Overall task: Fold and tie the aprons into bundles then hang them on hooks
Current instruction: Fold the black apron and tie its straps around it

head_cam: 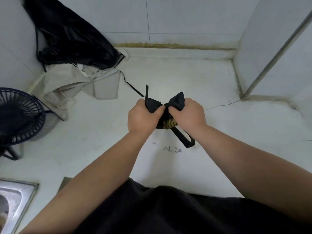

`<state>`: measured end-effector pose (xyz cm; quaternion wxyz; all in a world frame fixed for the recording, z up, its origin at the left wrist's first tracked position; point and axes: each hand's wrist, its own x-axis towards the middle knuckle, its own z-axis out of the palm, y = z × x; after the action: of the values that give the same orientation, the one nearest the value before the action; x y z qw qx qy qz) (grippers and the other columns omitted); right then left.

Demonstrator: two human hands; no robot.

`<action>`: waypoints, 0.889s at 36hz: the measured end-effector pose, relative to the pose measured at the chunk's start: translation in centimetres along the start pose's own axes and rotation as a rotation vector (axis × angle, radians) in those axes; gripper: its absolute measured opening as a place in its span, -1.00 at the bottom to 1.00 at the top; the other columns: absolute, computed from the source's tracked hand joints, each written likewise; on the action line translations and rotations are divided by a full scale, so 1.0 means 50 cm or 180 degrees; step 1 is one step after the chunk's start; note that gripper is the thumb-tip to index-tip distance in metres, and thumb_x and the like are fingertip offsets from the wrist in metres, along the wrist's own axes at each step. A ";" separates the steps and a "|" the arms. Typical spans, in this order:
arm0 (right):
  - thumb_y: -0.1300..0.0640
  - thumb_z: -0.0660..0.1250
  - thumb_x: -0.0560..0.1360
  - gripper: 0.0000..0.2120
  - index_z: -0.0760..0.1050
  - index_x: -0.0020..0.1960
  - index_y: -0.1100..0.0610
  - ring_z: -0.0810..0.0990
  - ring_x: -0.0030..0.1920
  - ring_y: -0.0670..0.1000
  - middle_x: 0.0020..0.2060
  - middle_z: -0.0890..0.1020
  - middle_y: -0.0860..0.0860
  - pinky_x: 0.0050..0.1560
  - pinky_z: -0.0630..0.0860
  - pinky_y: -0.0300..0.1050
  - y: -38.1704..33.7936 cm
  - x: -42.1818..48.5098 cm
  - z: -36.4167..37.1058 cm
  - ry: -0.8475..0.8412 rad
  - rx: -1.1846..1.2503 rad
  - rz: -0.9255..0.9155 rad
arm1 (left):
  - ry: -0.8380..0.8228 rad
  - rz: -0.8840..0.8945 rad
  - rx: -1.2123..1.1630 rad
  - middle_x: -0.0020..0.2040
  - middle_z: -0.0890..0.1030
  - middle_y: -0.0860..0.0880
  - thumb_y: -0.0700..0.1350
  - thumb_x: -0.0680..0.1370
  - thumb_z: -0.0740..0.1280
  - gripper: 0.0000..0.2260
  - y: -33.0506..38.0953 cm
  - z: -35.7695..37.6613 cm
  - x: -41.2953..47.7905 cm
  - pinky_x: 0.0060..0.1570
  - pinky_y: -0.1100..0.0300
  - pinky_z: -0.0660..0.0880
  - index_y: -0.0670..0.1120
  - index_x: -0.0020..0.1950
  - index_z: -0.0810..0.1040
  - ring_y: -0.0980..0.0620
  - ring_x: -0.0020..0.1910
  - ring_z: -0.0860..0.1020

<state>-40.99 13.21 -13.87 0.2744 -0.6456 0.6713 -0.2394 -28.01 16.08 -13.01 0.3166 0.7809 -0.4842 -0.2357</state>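
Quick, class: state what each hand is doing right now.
Left hand: closed, gripping the left end of the black apron bundle.
Right hand: closed, gripping its right end.

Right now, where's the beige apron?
Head view, left: crumpled beige cloth apron lies on the white counter, touching the black apron, right of the dark round fan.

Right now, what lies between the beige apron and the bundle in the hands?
The head view shows only a loose black strap lying on the bare counter there.
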 end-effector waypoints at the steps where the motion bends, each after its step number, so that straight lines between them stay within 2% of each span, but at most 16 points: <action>1: -0.02 0.30 0.48 -0.74 0.45 -0.11 0.20 0.49 -0.19 0.07 -0.26 0.51 0.02 -0.28 0.30 -0.15 -0.008 0.005 0.001 0.0070 -0.0053 0.0020 | -0.0089 0.0102 -0.0106 -0.18 0.52 0.05 0.09 0.45 0.43 -0.66 -0.002 -0.006 0.004 -0.22 0.22 0.40 -0.12 0.02 0.46 0.03 -0.15 0.49; 3: -0.01 0.30 0.51 -0.75 0.43 -0.06 0.20 0.46 -0.17 0.07 -0.21 0.51 0.04 -0.22 0.33 -0.15 -0.026 0.013 -0.001 0.0112 -0.0174 0.0001 | -0.0286 0.0286 -0.0235 -0.18 0.51 0.03 0.00 0.47 0.43 -0.70 -0.003 -0.019 0.012 -0.27 0.21 0.42 -0.15 0.04 0.45 0.02 -0.17 0.49; 5: 0.03 0.28 0.52 -0.77 0.41 -0.04 0.21 0.46 -0.14 0.09 -0.17 0.51 0.07 -0.20 0.35 -0.12 -0.051 0.023 0.001 0.0038 -0.0237 -0.0142 | -0.0396 0.0445 -0.0339 -0.21 0.51 0.04 -0.04 0.48 0.41 -0.74 -0.007 -0.035 0.027 -0.30 0.28 0.41 -0.16 0.02 0.45 0.06 -0.23 0.48; 8: 0.07 0.30 0.49 -0.80 0.39 -0.10 0.20 0.49 -0.13 0.11 -0.18 0.53 0.08 -0.25 0.35 -0.09 -0.083 0.033 0.000 -0.0409 -0.0241 -0.0398 | -0.0451 0.0601 -0.0511 -0.23 0.54 0.06 -0.04 0.50 0.40 -0.81 -0.014 -0.058 0.050 -0.28 0.33 0.42 -0.13 -0.02 0.49 0.10 -0.25 0.49; 10: 0.08 0.31 0.44 -0.78 0.47 -0.11 0.27 0.53 -0.14 0.12 -0.20 0.57 0.12 -0.16 0.45 -0.06 -0.098 0.039 -0.002 -0.0786 0.0289 -0.0278 | -0.0523 0.0639 -0.0609 -0.21 0.58 0.05 -0.04 0.52 0.38 -0.87 -0.018 -0.074 0.067 -0.20 0.32 0.45 -0.08 -0.04 0.53 0.07 -0.20 0.53; 12: 0.13 0.29 0.41 -0.76 0.52 -0.10 0.32 0.56 -0.17 0.11 -0.24 0.58 0.13 -0.09 0.51 -0.03 -0.107 0.044 -0.006 -0.1042 0.1130 -0.0025 | -0.0645 0.0622 -0.0817 -0.20 0.62 -0.06 0.01 0.52 0.33 -0.83 -0.021 -0.087 0.080 -0.05 0.10 0.52 -0.09 -0.09 0.57 -0.04 -0.16 0.57; 14: 0.24 0.26 0.46 -0.83 0.55 -0.07 0.32 0.58 -0.17 0.11 -0.22 0.58 0.14 -0.12 0.54 -0.09 -0.109 0.052 -0.001 -0.0963 0.1293 -0.0024 | -0.0756 0.0653 -0.0968 -0.21 0.64 -0.09 0.05 0.48 0.26 -0.74 -0.024 -0.098 0.092 0.01 -0.07 0.54 -0.12 -0.12 0.59 -0.04 -0.16 0.59; 16: 0.25 0.26 0.49 -0.84 0.59 -0.02 0.26 0.63 -0.14 0.12 -0.13 0.63 0.12 -0.10 0.58 -0.10 -0.109 0.060 0.010 -0.0771 0.1159 -0.0097 | -0.0789 0.0670 -0.0936 -0.23 0.66 -0.05 0.05 0.47 0.25 -0.76 -0.027 -0.101 0.105 0.03 -0.11 0.55 -0.09 -0.14 0.60 -0.05 -0.13 0.63; 19: 0.23 0.29 0.47 -0.83 0.63 -0.01 0.19 0.63 -0.08 0.13 -0.13 0.67 0.09 0.04 0.57 0.08 -0.112 0.067 0.027 -0.0470 0.1047 -0.0195 | -0.0509 0.0513 -0.0735 -0.28 0.64 0.01 -0.02 0.49 0.37 -0.88 -0.032 -0.096 0.119 -0.01 -0.06 0.57 0.02 -0.24 0.57 -0.06 -0.16 0.64; 20: 0.22 0.30 0.46 -0.81 0.63 0.02 0.17 0.63 -0.04 0.12 -0.09 0.67 0.07 0.08 0.54 0.08 -0.115 0.068 0.032 -0.0373 0.0943 -0.0222 | -0.0402 0.0468 -0.0659 -0.29 0.63 0.02 -0.05 0.50 0.38 -0.87 -0.035 -0.093 0.121 -0.04 -0.03 0.57 0.02 -0.25 0.55 -0.06 -0.18 0.64; 23: 0.20 0.28 0.49 -0.67 0.54 0.24 0.12 0.59 0.09 0.07 0.12 0.61 0.00 0.18 0.45 -0.12 -0.120 0.069 0.042 -0.0238 0.0652 -0.0308 | -0.0190 0.0389 -0.0389 -0.29 0.59 0.01 -0.05 0.52 0.38 -0.88 -0.044 -0.082 0.120 -0.15 0.08 0.52 -0.05 -0.18 0.55 -0.07 -0.21 0.59; 27: 0.18 0.22 0.56 -0.68 0.44 0.30 0.16 0.57 0.07 0.09 0.16 0.57 0.03 0.04 0.40 -0.21 -0.111 0.066 0.054 -0.0407 0.0419 -0.0378 | 0.0039 0.0341 -0.0216 -0.26 0.57 0.07 -0.04 0.53 0.37 -0.90 -0.055 -0.069 0.119 -0.21 0.19 0.40 -0.06 -0.10 0.56 0.01 -0.20 0.54; 32: 0.21 0.14 0.59 -0.75 0.47 0.20 0.23 0.54 0.02 0.13 0.06 0.59 0.10 0.00 0.39 -0.09 -0.092 0.068 0.054 -0.0436 0.0204 -0.0471 | -0.0025 0.0331 -0.0351 -0.22 0.63 0.03 -0.06 0.52 0.40 -0.91 -0.053 -0.052 0.115 -0.11 0.14 0.50 -0.06 -0.10 0.58 0.00 -0.18 0.59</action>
<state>-35.83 9.67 -12.96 0.3217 -0.6991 0.5935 -0.2357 -22.25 12.46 -13.47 0.3690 0.7351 -0.5117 -0.2484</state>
